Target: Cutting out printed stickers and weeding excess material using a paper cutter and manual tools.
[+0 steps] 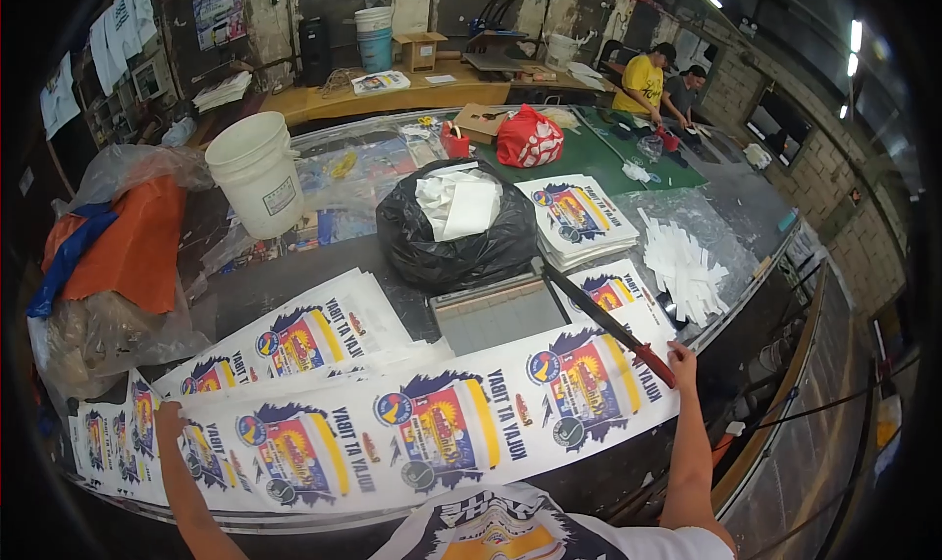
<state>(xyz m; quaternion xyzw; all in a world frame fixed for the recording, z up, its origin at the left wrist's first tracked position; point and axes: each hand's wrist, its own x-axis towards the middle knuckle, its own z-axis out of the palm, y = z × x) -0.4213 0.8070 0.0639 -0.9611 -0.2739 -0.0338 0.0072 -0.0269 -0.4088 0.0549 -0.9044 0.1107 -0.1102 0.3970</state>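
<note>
A long white printed sheet [437, 428] with a repeated colourful design stretches across in front of me. Its left part is pinched by my left hand [169, 421], fingers closed at the edge. My right hand [681, 364] grips the sheet's right edge, beside the red handle [657, 366] of a guillotine paper cutter [502, 315]. The cutter's dark blade arm slants over the sheet's right end, and the sheet covers the near part of its board. More printed sheets [363, 305] lie underneath and behind, toward the left.
Beyond the cutter stand a black bag [432, 256] of paper scraps and a stack of cut prints [579, 217]. White strips [682, 271] pile up at the right. A white bucket [257, 178] and plastic-wrapped orange material [123, 236] occupy the left. Two people [643, 79] work at the far right.
</note>
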